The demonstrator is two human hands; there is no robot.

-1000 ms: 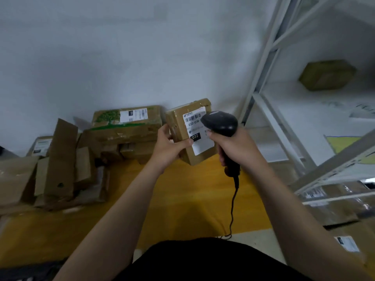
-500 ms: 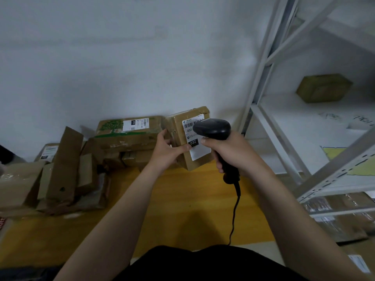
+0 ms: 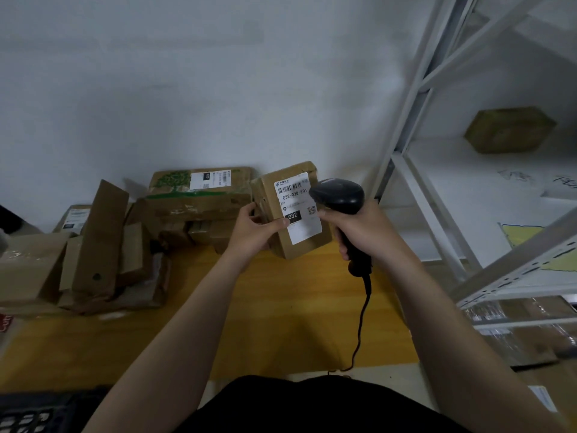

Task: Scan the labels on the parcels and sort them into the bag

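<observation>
Parcel pile [image 3: 199, 198] left of centre; bag not in view. Held parcel [image 3: 304, 250] mid-frame, tilted. Left hand [image 3: 253, 232] grips one edge only, thumb on label [image 3: 299, 226]: slip likely. Right hand [image 3: 359, 232] wraps scanner [image 3: 340, 195], head crowding label's right edge: misread possible. Cord [image 3: 362, 317] dangling lower centre may snag.

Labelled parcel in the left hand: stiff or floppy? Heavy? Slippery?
Probably stiff: the parcel shows square cardboard edges in the left hand. Likely light for its size, since one hand holds it up by an edge. Its label looks smooth, so a grip there might slip.
</observation>
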